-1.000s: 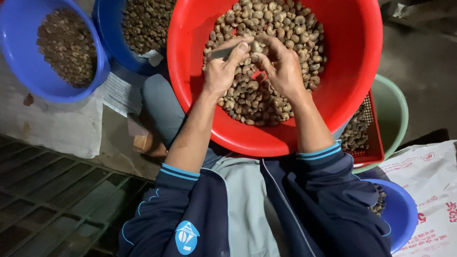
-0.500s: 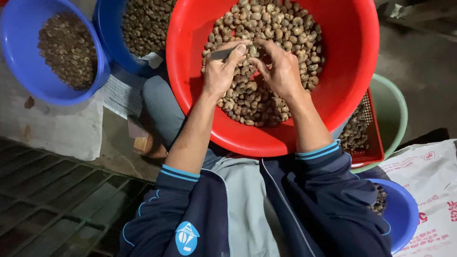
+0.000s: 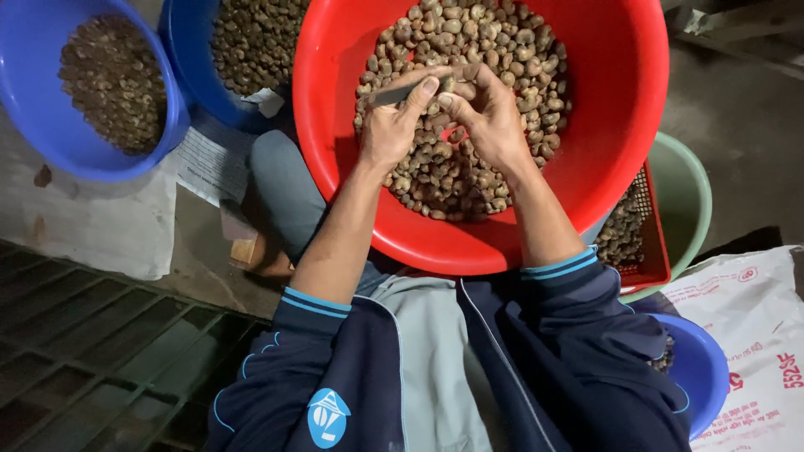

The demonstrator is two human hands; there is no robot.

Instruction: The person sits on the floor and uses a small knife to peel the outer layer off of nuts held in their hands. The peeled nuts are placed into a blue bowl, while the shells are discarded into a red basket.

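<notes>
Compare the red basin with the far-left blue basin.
The red basin is larger than the blue basin. The red one lies under both hands, the blue one off to the side, untouched. The red one's nuts look paler than the blue one's. Both are round plastic.

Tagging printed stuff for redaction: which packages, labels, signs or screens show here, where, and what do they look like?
White sack: lower right, on the floor beside the small blue bowl; woven-looking, red print.
Printed paper sheet: left, below the two blue basins; white with grey text, creased.
Jacket logo patch: bottom centre; light blue, rounded.
No signs or screens.
</notes>
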